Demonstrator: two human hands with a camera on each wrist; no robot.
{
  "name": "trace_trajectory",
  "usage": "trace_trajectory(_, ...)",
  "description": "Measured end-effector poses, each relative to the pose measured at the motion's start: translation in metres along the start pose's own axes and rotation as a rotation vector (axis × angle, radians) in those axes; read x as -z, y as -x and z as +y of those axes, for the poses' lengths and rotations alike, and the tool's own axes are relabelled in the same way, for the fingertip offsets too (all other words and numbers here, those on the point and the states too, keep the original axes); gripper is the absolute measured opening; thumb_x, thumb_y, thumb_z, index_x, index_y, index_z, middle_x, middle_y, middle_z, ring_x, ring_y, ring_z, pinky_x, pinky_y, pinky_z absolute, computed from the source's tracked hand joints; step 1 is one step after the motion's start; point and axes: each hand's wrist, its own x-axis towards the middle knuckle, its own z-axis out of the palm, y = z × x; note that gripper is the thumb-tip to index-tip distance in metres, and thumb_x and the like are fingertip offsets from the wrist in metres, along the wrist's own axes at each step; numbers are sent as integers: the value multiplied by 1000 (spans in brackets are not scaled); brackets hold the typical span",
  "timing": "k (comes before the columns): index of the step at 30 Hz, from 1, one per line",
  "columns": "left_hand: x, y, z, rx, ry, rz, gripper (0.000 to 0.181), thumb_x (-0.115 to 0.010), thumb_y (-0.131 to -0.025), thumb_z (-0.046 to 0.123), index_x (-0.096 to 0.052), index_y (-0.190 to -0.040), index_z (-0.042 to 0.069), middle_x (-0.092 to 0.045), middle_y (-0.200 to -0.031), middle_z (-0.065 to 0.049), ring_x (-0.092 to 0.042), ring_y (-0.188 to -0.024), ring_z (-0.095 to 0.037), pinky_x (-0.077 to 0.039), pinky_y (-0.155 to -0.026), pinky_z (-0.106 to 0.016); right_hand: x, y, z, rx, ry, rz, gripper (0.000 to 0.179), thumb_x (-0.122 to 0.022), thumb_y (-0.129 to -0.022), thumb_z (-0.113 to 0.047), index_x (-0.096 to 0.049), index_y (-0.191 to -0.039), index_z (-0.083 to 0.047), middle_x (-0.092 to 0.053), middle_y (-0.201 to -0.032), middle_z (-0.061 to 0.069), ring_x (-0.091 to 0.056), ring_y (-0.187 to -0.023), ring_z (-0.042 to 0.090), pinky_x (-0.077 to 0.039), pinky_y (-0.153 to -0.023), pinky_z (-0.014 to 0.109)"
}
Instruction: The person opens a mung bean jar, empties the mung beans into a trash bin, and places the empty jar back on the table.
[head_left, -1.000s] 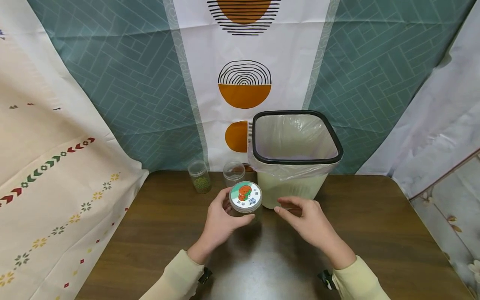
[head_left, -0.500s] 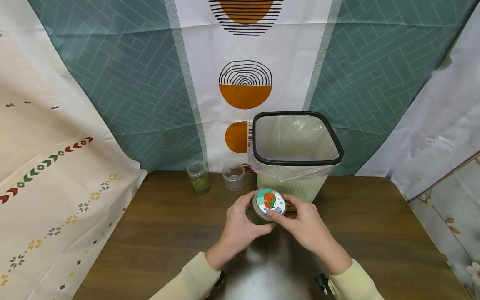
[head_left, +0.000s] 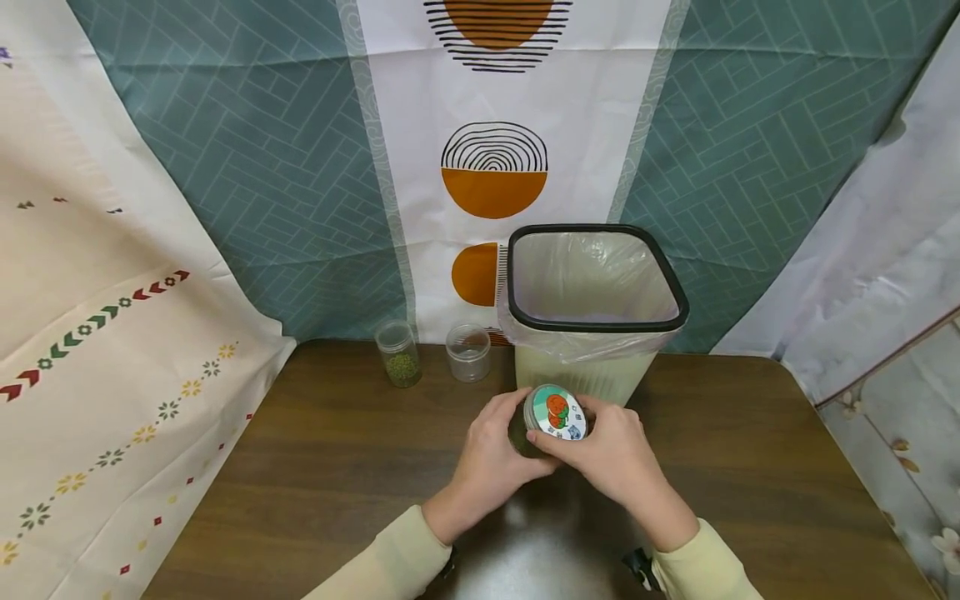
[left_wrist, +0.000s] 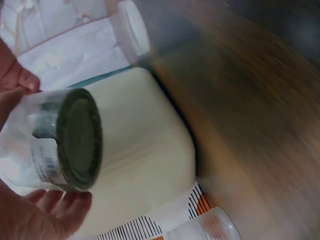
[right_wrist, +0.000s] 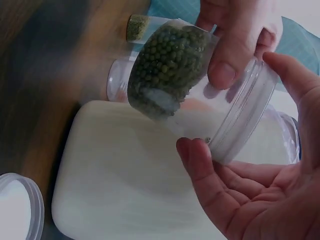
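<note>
In front of the bin, my left hand (head_left: pixel 491 454) grips a clear jar (right_wrist: pixel 170 70) of small green beans round its body. My right hand (head_left: pixel 622 454) grips the jar's lid (head_left: pixel 558 412) at the rim, thumb on the near side and fingers on the far side. A picture of an orange fruit and green leaves decorates the lid. In the right wrist view the jar is tilted, the beans lying towards its base. The left wrist view shows the jar's underside and a barcode label (left_wrist: pixel 46 159); the jar is off the table.
A pale bin (head_left: pixel 581 371) with a black rim and clear liner stands just behind my hands. To its left are a clear open jar (head_left: pixel 468 357) and a slimmer jar (head_left: pixel 400 358) part-filled with green grains. A white round lid (right_wrist: pixel 17 207) lies beside the bin.
My left hand has carried the jar to the right and slightly nearer. My right hand, earlier apart from the jar, has closed on its lid. The jar now leans more.
</note>
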Motion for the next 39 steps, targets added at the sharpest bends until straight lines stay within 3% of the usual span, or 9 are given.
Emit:
trace_trajectory(3, -2, 0, -2, -17, 28, 7, 95, -83, -58, 52, -43, -137, 15, -51, -130, 6, -53, -116, -12, -49, -96, -34, 3, 0, 0, -18, 4, 26, 55, -68, -55, -77, -66, -83, -30, -64, -72, -14, -57, -66, 7, -47, -54, 24)
trace_trajectory(8, -4, 2, -2, -56, 59, -4, 95, -85, -57, 49, -43, -137, 18, -51, -130, 9, -54, -115, -10, -50, -94, -30, 6, 1, -1, -52, 0, 56, 55, -65, -54, -80, -67, -80, -32, -65, -71, -16, -59, -66, 6, -48, -54, 24)
trace_trajectory(16, -4, 6, -1, -33, 59, 7, 94, -84, -57, 49, -47, -135, 11, -55, -127, 7, -57, -112, -11, -52, -91, -30, 7, 4, -8, -100, -6, 23, 52, -60, -57, -82, -65, -71, -32, -63, -65, -13, -56, -63, 9, -46, -50, 26)
trace_trajectory(25, 0, 2, -5, -53, 102, -1, 76, -88, -54, 42, -52, -121, 39, -62, -111, 20, -60, -97, 2, -53, -80, -19, 6, 4, -5, -68, -62, 23, 41, -66, -57, -77, -66, -77, -41, -64, -68, -17, -58, -67, 8, -47, -53, 25)
trace_trajectory(39, 10, -8, -7, -48, 111, -33, 75, -88, -50, 48, -55, -118, 44, -65, -103, 23, -61, -86, 4, -52, -72, -16, 1, 4, 1, 68, -87, 134, 38, -72, -60, -69, -67, -78, -35, -63, -66, -16, -57, -59, 5, -47, -50, 21)
